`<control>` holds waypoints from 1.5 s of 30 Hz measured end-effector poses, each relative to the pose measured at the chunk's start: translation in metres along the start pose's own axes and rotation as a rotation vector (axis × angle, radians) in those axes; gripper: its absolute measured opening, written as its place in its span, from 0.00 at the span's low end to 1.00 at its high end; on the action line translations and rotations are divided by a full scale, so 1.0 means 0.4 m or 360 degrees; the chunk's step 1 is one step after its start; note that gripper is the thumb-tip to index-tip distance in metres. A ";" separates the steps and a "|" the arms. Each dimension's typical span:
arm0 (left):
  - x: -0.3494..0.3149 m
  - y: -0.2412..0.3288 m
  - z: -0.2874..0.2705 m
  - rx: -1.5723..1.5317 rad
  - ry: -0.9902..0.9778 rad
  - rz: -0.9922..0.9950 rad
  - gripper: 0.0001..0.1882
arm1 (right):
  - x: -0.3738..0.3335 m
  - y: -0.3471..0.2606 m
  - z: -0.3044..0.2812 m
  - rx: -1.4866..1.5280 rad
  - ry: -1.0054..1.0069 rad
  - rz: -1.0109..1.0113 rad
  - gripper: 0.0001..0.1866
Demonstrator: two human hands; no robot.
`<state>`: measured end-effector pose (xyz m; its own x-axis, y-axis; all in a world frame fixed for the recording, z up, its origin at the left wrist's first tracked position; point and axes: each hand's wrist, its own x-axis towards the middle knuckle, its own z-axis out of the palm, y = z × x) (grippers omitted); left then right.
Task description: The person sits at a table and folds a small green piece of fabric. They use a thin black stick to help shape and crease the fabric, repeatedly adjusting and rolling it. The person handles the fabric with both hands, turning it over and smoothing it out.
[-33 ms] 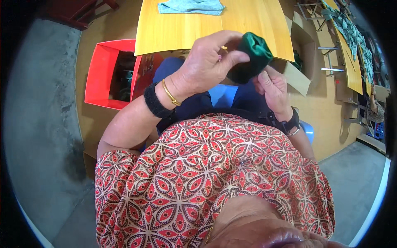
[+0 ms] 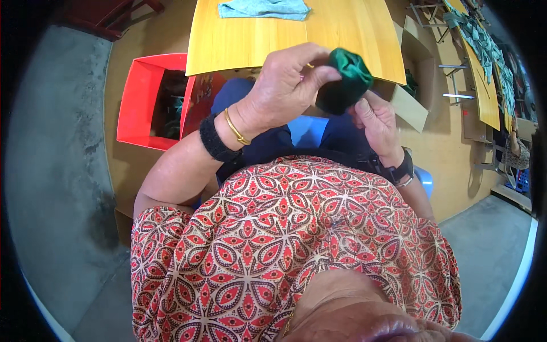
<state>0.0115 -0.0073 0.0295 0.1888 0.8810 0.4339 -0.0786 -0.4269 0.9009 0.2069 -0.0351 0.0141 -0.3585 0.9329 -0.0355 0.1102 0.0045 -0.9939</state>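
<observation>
A dark green, shiny piece of cloth (image 2: pixel 343 81), bunched into a short tube with a gathered top, is held up in front of me near the table's edge. My left hand (image 2: pixel 290 85) pinches its left side between thumb and fingers. At its lower right, my right hand (image 2: pixel 375 119) closes thumb against fingers on the same cloth. The back of the cloth and some fingertips are hidden behind it.
A folded light blue-green cloth (image 2: pixel 264 8) lies on the yellow wooden table (image 2: pixel 245 45). Left of the table stands a red box (image 2: pixel 134 102) with dark contents. An open cardboard box (image 2: pixel 413 111) is at the right, and more tables with green cloth (image 2: pixel 476 45) stand farther right.
The green cloth has turned slightly and shifted a little left, and its top looks rounder. Both hands keep their hold, nearly in place.
</observation>
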 end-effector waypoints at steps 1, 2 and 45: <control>0.001 0.017 -0.018 0.0419 -0.0104 0.0124 0.03 | -0.002 -0.004 0.010 -0.0195 0.0060 -0.0080 0.14; 0.001 0.017 -0.018 0.0417 -0.0093 0.0138 0.03 | -0.002 0.000 0.010 -0.0252 0.0078 -0.0143 0.15; -0.007 0.041 0.000 -0.0371 -0.0006 -0.0573 0.12 | 0.010 -0.024 0.029 -0.1301 0.0643 -0.0761 0.04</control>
<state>0.0097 -0.0167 0.0432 0.2483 0.9643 0.0918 -0.2259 -0.0346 0.9735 0.1937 -0.0357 0.0222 -0.2084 0.8200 0.5330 0.6891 0.5099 -0.5150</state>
